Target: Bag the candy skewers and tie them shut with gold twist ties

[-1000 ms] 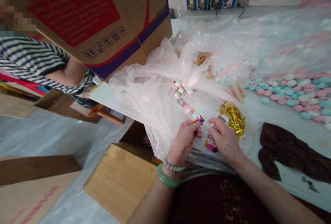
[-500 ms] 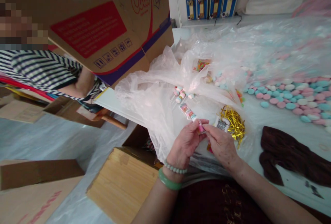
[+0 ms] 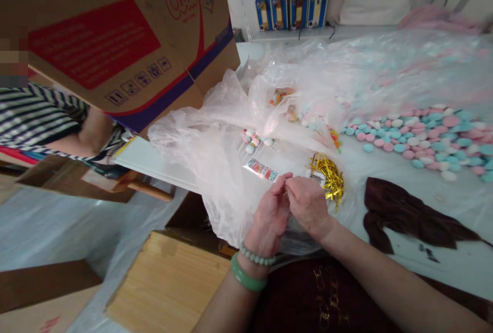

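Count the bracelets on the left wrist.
2: a pale beaded bracelet, closer to the left hand, and a smooth green bangle next to it, farther up the arm. No others seem hidden.

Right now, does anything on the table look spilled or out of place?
Possibly: to the right, pastel pieces lie loose on the table, more showing through plastic. That resembles a spill but may be deliberate. A dark cloth lies crumpled nearby.

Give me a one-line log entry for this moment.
left hand: holding printed packet | right hand: curled, meeting left hand, contents hidden | nearby: gold strips, brown cloth, pastel pieces
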`<action>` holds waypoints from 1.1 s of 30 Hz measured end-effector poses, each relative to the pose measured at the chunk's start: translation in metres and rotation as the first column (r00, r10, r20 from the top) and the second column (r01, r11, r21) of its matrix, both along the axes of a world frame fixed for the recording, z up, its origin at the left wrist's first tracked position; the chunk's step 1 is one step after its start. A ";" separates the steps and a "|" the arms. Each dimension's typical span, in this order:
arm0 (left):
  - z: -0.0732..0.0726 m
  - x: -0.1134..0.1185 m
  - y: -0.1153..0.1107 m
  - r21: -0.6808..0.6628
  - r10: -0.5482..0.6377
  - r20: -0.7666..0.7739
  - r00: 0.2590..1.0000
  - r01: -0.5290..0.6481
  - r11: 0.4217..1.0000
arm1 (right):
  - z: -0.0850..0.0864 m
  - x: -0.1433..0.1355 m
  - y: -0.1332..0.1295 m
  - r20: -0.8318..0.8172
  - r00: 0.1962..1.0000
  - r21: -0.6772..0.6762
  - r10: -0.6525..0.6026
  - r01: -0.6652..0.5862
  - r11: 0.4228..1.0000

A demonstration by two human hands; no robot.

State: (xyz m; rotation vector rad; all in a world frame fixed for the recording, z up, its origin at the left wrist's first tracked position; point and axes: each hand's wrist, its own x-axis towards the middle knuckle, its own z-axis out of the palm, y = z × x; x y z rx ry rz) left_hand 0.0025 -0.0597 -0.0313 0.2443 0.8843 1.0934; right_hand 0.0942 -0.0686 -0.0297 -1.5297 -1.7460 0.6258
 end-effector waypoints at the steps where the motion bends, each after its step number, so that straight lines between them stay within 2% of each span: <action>1: 0.000 -0.002 -0.001 -0.006 -0.005 0.036 0.999 0.005 1.000 | -0.002 0.001 0.003 -0.229 0.973 -0.152 -0.025 -0.011 0.988; 2: -0.001 -0.005 -0.002 0.000 -0.013 0.067 0.998 0.013 1.000 | -0.004 0.002 0.006 -0.457 0.886 -0.309 -0.081 -0.073 0.948; 3: -0.001 -0.008 -0.003 0.028 -0.034 0.073 0.997 0.032 0.999 | -0.005 0.003 0.008 -0.641 0.749 -0.438 -0.171 -0.173 0.882; 4: 0.000 -0.011 -0.004 0.072 -0.071 0.047 0.996 0.068 0.995 | -0.006 0.004 0.008 -0.754 0.596 -0.516 -0.276 -0.278 0.810; 5: 0.001 -0.013 -0.004 0.114 -0.115 -0.005 0.993 0.115 0.987 | -0.007 0.006 0.008 -0.806 0.467 -0.549 -0.364 -0.360 0.754; 6: 0.002 -0.015 -0.005 0.150 -0.151 -0.079 0.985 0.162 0.975 | -0.006 0.007 0.008 -0.824 0.390 -0.555 -0.412 -0.407 0.725; 7: 0.004 -0.017 -0.005 0.178 -0.162 -0.163 0.973 0.190 0.965 | -0.005 0.009 0.007 -0.829 0.375 -0.551 -0.416 -0.411 0.726; 8: 0.005 -0.018 -0.005 0.206 -0.142 -0.248 0.958 0.195 0.959 | -0.004 0.010 0.006 -0.825 0.419 -0.538 -0.379 -0.380 0.753; 10: 0.009 -0.020 -0.004 0.267 -0.054 -0.384 0.922 0.167 0.949 | 0.002 0.014 0.005 -0.758 0.598 -0.476 -0.260 -0.234 0.848; 11: 0.010 -0.021 -0.003 0.294 -0.022 -0.425 0.905 0.161 0.942 | 0.006 0.015 0.006 -0.702 0.679 -0.425 -0.215 -0.158 0.891; 12: 0.012 -0.021 -0.002 0.306 -0.019 -0.446 0.895 0.173 0.936 | 0.009 0.016 0.008 -0.663 0.725 -0.376 -0.187 -0.107 0.920; 14: 0.014 -0.020 -0.001 0.269 -0.122 -0.443 0.888 0.261 0.927 | 0.014 0.018 0.014 -0.677 0.722 -0.333 -0.141 -0.130 0.934; 17: 0.013 -0.018 -0.001 0.137 -0.330 -0.348 0.878 0.396 0.908 | 0.014 0.021 0.026 -0.770 0.618 -0.359 -0.162 -0.209 0.910; 18: 0.012 -0.018 -0.001 0.090 -0.346 -0.322 0.881 0.393 0.915 | 0.013 0.024 0.030 -0.781 0.591 -0.373 -0.201 -0.184 0.909; 20: 0.006 -0.020 -0.001 0.003 -0.273 -0.325 0.905 0.290 0.957 | 0.010 0.031 0.037 -0.763 0.589 -0.390 -0.267 -0.091 0.916; 21: 0.003 -0.022 -0.001 -0.032 -0.208 -0.348 0.914 0.210 0.977 | 0.008 0.035 0.039 -0.722 0.638 -0.384 -0.269 -0.045 0.922; 22: -0.001 -0.024 0.000 -0.055 -0.146 -0.377 0.915 0.135 0.989 | 0.007 0.040 0.039 -0.642 0.727 -0.357 -0.244 -0.001 0.934; 24: -0.007 -0.028 0.000 -0.056 -0.077 -0.423 0.903 0.059 0.997 | 0.004 0.047 0.037 -0.328 0.936 -0.258 -0.126 0.040 0.965; 25: -0.009 -0.030 0.001 -0.044 -0.074 -0.434 0.898 0.061 0.997 | 0.003 0.049 0.034 -0.120 0.992 -0.213 -0.040 0.013 0.977; 26: -0.010 -0.030 0.001 -0.034 -0.086 -0.439 0.894 0.080 0.996 | 0.001 0.050 0.031 0.084 0.995 -0.190 0.060 -0.044 0.981; 28: -0.011 -0.029 0.002 -0.031 -0.130 -0.438 0.889 0.130 0.991 | -0.004 0.048 0.023 0.387 0.891 -0.207 0.236 -0.165 0.964; 31: -0.009 -0.026 0.002 -0.053 -0.170 -0.420 0.891 0.163 0.985 | -0.012 0.038 0.016 0.595 0.735 -0.217 0.325 -0.242 0.946; 33: -0.009 -0.025 0.002 -0.066 -0.189 -0.397 0.898 0.178 0.982 | -0.017 0.034 0.016 0.638 0.704 -0.199 0.313 -0.242 0.950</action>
